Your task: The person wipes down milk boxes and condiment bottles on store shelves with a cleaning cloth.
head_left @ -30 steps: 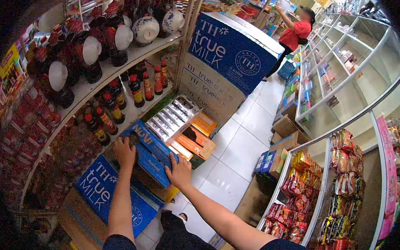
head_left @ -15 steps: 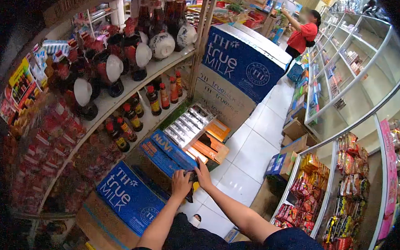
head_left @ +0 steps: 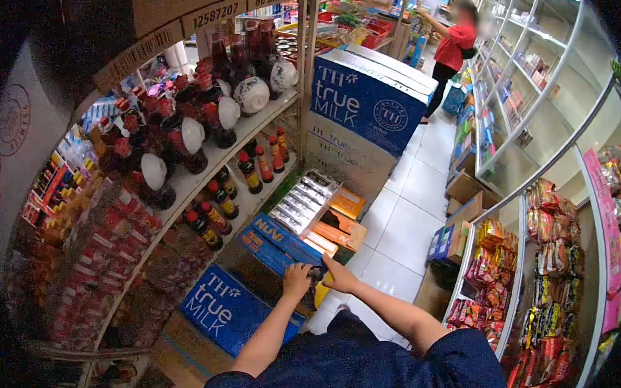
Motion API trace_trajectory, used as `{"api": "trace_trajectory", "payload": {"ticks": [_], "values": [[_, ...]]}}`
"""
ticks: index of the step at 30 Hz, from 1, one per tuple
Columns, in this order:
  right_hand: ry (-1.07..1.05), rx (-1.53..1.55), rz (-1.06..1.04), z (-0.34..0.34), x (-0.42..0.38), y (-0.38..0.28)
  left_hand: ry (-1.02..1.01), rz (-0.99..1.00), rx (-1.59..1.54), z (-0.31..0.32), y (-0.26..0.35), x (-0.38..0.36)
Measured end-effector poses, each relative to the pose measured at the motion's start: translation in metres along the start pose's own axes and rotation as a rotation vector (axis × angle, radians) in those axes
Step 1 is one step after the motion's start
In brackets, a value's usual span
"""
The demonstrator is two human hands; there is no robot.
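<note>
My left hand [head_left: 297,280] is closed at the near edge of a blue NUVI carton [head_left: 280,240], its fingers curled beside a small dark object [head_left: 315,274] whose kind I cannot make out. On the other side of that object is my right hand [head_left: 340,277], fingers bent at the carton's right corner; what they hold is partly hidden. Beyond the carton stands an open pack of silvery wrapped cartons [head_left: 306,202], with orange boxes [head_left: 338,227] to its right. A blue TH true MILK box [head_left: 237,315] sits below and left of my hands.
Stacked TH true MILK boxes [head_left: 371,102] rise ahead. Shelves on the left hold sauce bottles [head_left: 250,171] and bowls [head_left: 252,95] strapped to dark bottles. Snack packets [head_left: 554,238] hang in a right-hand rack. A person in red [head_left: 453,50] stands down the tiled aisle [head_left: 393,233].
The view has shifted, so the shelves and boxes sit differently in frame. Both hands remain at the carton's near edge; my right hand's fingers now look more bent. The far person's arm is lower.
</note>
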State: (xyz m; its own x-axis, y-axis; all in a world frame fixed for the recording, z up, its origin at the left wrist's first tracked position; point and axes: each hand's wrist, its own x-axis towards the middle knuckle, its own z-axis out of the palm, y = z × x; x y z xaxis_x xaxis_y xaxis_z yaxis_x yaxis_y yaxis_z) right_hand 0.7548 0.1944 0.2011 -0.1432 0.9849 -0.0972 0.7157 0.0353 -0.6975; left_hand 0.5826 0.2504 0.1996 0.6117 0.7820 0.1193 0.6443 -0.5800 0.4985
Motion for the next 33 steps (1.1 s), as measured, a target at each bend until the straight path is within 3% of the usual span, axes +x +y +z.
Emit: {"api": "trace_trajectory", "payload": {"ticks": [7, 8, 10, 11, 13, 14, 19, 23, 25, 29, 32, 33], "values": [[-0.265, -0.281, -0.222, -0.026, 0.007, 0.028, -0.163, -0.042, 0.016, -0.023, -0.006, -0.028], [-0.268, -0.282, -0.233, -0.034, 0.013, 0.031, -0.154, -0.034, 0.027, -0.025, -0.007, -0.028], [-0.467, -0.236, -0.136, -0.039, 0.021, 0.035, -0.207, -0.092, 0.033, -0.029, -0.004, -0.026], [-0.402, -0.255, -0.219, -0.037, 0.023, 0.038, -0.202, -0.092, 0.046, -0.028, -0.001, -0.02], [-0.419, -0.199, -0.19, -0.035, 0.023, 0.038, -0.216, -0.087, 0.133, -0.021, 0.002, -0.01], [-0.369, -0.16, -0.213, -0.031, 0.02, 0.041, -0.076, -0.014, 0.121, -0.016, 0.001, -0.007], [-0.169, -0.06, -0.241, -0.016, 0.008, 0.038, -0.048, -0.033, 0.136, -0.017, -0.023, 0.015], [-0.277, -0.123, -0.078, -0.02, 0.01, 0.019, 0.013, -0.207, 0.331, -0.037, -0.082, 0.035], [-0.273, -0.123, -0.088, -0.016, 0.01, 0.023, 0.198, -0.212, 0.449, -0.033, -0.134, 0.044], [-0.25, -0.111, -0.157, -0.022, 0.017, 0.027, 0.123, -0.366, 0.481, -0.058, -0.126, 0.07], [-0.346, -0.109, -0.106, -0.028, 0.022, 0.028, 0.089, -0.565, 0.46, -0.059, -0.094, 0.077], [-0.345, -0.109, -0.108, -0.028, 0.022, 0.028, 0.175, -0.466, 0.48, -0.048, -0.089, 0.071]]}}
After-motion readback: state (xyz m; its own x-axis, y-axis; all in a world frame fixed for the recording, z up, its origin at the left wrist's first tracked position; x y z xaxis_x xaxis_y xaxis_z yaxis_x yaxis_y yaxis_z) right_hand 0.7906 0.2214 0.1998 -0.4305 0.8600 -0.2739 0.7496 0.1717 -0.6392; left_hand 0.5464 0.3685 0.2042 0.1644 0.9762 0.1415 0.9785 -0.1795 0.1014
